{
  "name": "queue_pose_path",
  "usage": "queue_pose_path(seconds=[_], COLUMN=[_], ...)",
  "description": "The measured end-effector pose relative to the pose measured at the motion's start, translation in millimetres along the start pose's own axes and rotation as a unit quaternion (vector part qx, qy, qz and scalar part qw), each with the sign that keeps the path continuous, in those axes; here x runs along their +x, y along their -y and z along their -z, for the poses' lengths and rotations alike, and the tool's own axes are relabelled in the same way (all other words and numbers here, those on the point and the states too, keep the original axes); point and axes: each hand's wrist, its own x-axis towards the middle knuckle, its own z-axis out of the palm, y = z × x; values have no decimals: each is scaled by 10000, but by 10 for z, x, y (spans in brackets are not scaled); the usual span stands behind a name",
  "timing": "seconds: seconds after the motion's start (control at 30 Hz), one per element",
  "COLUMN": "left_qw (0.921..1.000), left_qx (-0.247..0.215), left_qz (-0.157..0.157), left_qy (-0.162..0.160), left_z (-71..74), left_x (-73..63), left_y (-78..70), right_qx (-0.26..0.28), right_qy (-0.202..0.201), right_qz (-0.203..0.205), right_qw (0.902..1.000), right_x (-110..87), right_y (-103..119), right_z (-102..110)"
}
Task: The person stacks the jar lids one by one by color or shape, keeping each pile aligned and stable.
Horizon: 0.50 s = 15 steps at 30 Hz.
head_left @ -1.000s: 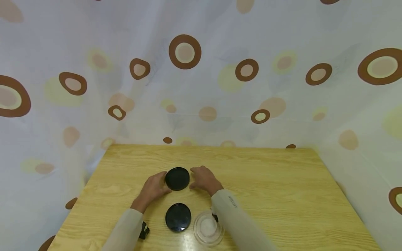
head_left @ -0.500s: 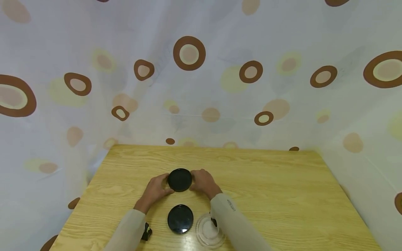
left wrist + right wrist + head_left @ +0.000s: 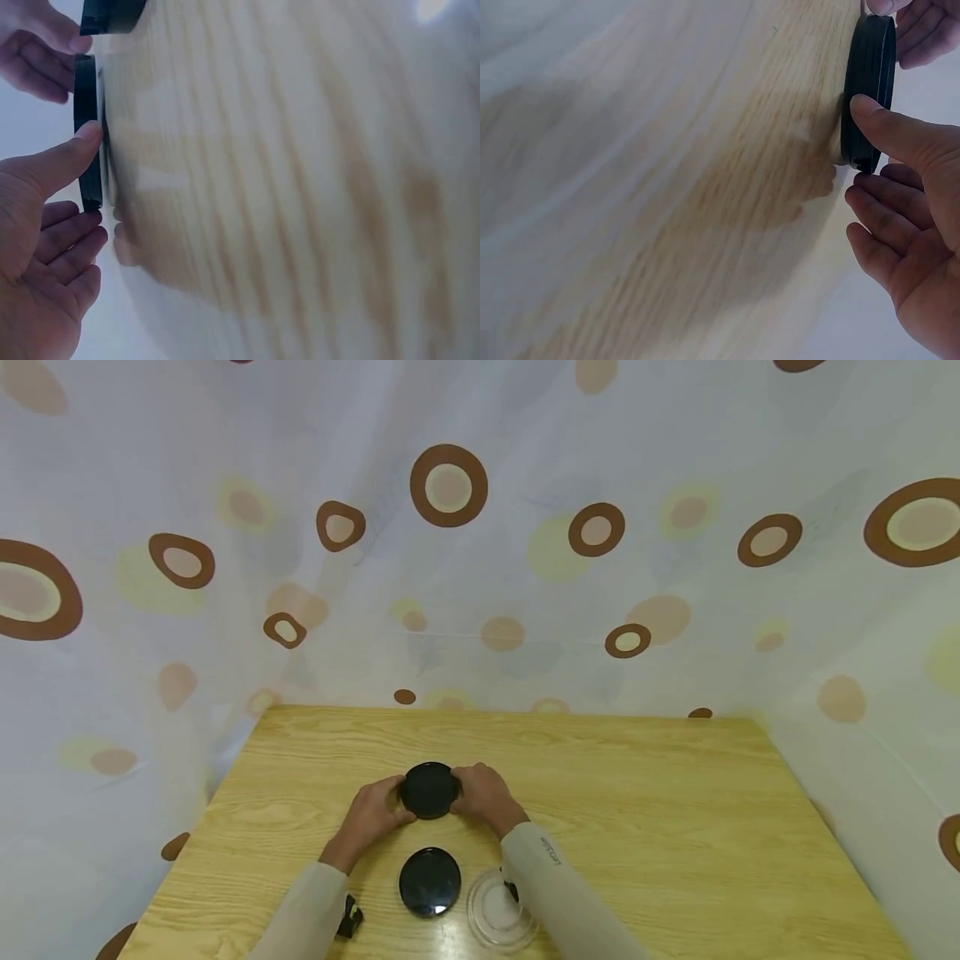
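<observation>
Both hands hold a black round lid-like disc (image 3: 430,790) with a raised rim, flat over the wooden table. My left hand (image 3: 371,814) grips its left edge, and the left wrist view shows the thumb against the rim of the disc (image 3: 88,172). On the opposite edge, my right hand (image 3: 483,795) pinches it between thumb and fingers; the right wrist view has the disc (image 3: 866,90) edge-on. Whether its underside touches the table is hard to tell. A second black disc (image 3: 430,882), glossy, lies nearer the person, between the forearms.
A clear round dish (image 3: 495,929) stands right of the nearer disc, partly behind the right sleeve. Black camera gear (image 3: 349,917) sits at the left wrist. The wooden table (image 3: 637,827) reaches back to a patterned curtain (image 3: 510,560).
One second ago the right hand was apart from the far disc; it has since closed in on its right edge. The left hand stays at the left edge. The view shifted slightly.
</observation>
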Motion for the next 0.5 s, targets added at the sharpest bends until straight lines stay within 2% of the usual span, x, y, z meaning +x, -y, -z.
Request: queue_pose_path(seconds=[0.23,0.5], left_qw=[9999,9998], left_qx=[0,-72], left_qz=[-107,-162], left_qy=[-51,-44], left_z=[40,42], left_x=[30,24], left_y=[-37,-102], right_qx=[-139,-36], right_qy=[78,131], right_qz=[69,-83], right_qw=[9998,9999], right_x=[14,-63], right_y=[-26,-59], right_z=[60,152])
